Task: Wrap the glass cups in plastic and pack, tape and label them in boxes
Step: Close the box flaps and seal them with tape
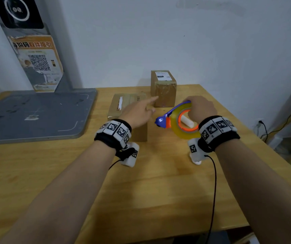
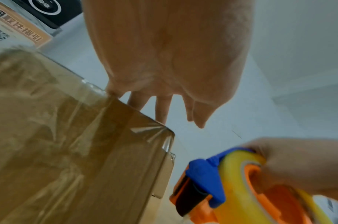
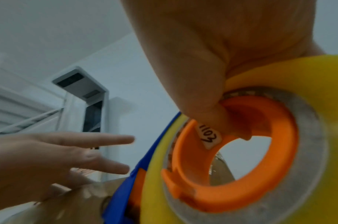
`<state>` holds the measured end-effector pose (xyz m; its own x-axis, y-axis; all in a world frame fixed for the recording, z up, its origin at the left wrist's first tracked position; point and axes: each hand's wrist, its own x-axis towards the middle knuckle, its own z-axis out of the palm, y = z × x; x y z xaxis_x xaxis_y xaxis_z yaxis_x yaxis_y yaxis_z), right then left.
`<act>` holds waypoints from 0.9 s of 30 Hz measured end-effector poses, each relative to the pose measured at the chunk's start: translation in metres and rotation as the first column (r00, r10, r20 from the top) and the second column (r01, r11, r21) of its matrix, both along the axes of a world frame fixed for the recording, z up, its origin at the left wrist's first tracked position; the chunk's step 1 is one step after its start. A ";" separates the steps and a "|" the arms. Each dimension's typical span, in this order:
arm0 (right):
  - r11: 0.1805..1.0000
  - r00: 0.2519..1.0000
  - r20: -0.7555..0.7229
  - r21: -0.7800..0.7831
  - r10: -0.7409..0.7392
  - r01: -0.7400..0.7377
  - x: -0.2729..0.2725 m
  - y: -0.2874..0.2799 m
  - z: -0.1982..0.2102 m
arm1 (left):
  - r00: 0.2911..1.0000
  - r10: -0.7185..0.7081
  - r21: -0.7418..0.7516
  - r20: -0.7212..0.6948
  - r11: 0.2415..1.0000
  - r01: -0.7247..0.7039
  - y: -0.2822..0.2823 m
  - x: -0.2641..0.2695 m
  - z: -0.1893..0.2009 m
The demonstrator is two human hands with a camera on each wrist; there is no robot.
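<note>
Both hands are seen from the head view over a wooden table (image 1: 158,182). The right hand (image 1: 201,107) is closed around a tape dispenser (image 1: 180,120), a yellowish roll on an orange core with a blue head that points left. The left hand (image 1: 137,112) is held released, its fingers straight and spread, above the near cardboard box (image 1: 123,110), which lies on the table in front of the left wrist. A second, taller cardboard box (image 1: 164,88) with a white label on top is stood farther back near the wall, just beyond the dispenser. A grey mat (image 1: 35,113) is laid on the left part of the table, with a grey post (image 1: 35,50) bearing an orange poster behind it.

From the left wrist view, the left hand (image 2: 168,60) is seen from below, fingers extended over the top edge of the near box (image 2: 68,144), whose side is covered with clear, wrinkled tape. The dispenser (image 2: 241,189) is held just right of that box by the right hand (image 2: 302,166).

From the right wrist view, the right hand (image 3: 212,53) is seen hooked through the orange core of the dispenser (image 3: 241,166), where a small handwritten label is stuck. The left hand (image 3: 59,154) is shown loose beside the blue head, above the taped box (image 3: 68,204).
</note>
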<state>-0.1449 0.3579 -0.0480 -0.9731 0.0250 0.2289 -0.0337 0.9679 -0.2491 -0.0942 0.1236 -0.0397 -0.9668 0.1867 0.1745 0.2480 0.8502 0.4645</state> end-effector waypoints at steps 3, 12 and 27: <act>0.990 0.987 0.136 -0.097 -0.090 0.104 -0.009 0.016 -0.014 | 1.000 -0.008 0.102 0.021 0.995 0.006 -0.005 0.003 0.004; 0.775 0.921 0.385 -0.560 -0.067 0.291 -0.014 0.006 -0.063 | 0.995 0.086 0.468 -0.052 0.882 -0.051 -0.067 0.008 -0.003; 0.639 0.940 0.114 -0.759 0.321 -0.126 0.018 -0.113 -0.020 | 0.899 0.315 0.722 0.305 0.539 -0.434 -0.067 0.009 -0.048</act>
